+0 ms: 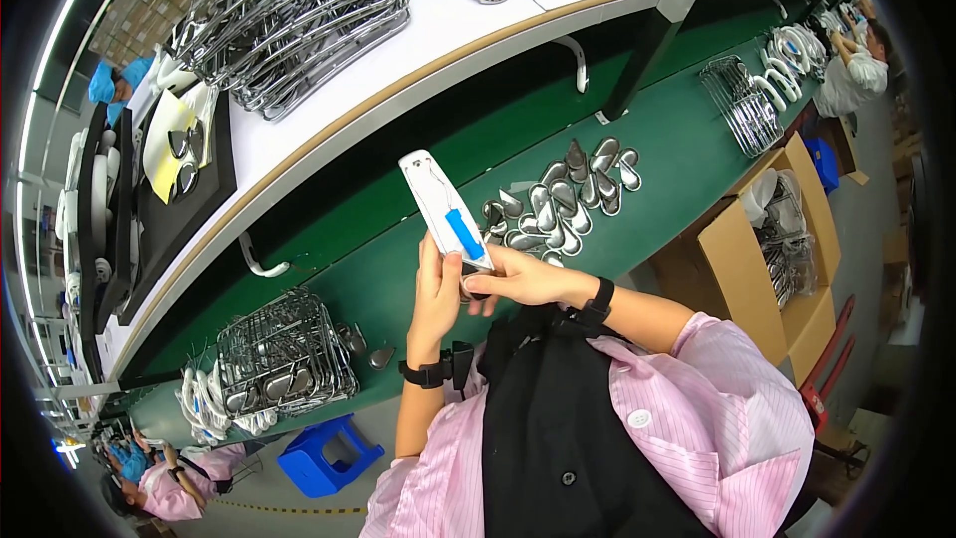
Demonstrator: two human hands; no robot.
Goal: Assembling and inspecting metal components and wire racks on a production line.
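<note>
Near the centre of the frame, the left hand (435,289) and right hand (528,277) are both clamped around the lower end of a white shell (428,189) (a blue cylinder (463,233) sits in it). Shiny teardrop-shaped pieces (564,207) lie just right on the green bench (677,159).

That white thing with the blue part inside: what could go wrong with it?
The thin wires in the open white casing might catch on the hands and pull loose. Tipped over, the casing could drop its blue part. Shiny metal pieces lie loose nearby, so a bump might scatter them.
</note>
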